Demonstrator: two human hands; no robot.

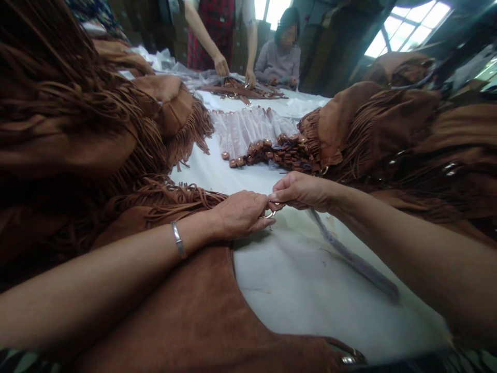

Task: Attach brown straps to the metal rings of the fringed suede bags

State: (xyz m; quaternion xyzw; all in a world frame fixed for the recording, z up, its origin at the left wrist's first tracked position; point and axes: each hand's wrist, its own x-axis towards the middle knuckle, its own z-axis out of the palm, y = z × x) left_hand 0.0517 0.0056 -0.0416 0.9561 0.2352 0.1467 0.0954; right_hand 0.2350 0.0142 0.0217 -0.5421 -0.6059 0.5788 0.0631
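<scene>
"Where is the metal ring (269, 214) sitting?"

"It's resting between the two hands, nearer the left hand (238, 215), whose fingers are gripping it."

"And the right hand (305, 190)?"

"It's pinching a small brown leather tab (276, 206) right beside the ring, from the ring's right. The fingertips are crowding together; I can't tell whether they're touching."

"Which way is the tab's long axis running?"

"The fingers are hiding that. The large brown leather piece (186, 305) is lying under the left forearm, its edge curving rightward on the wearer's side of both hands."
</scene>
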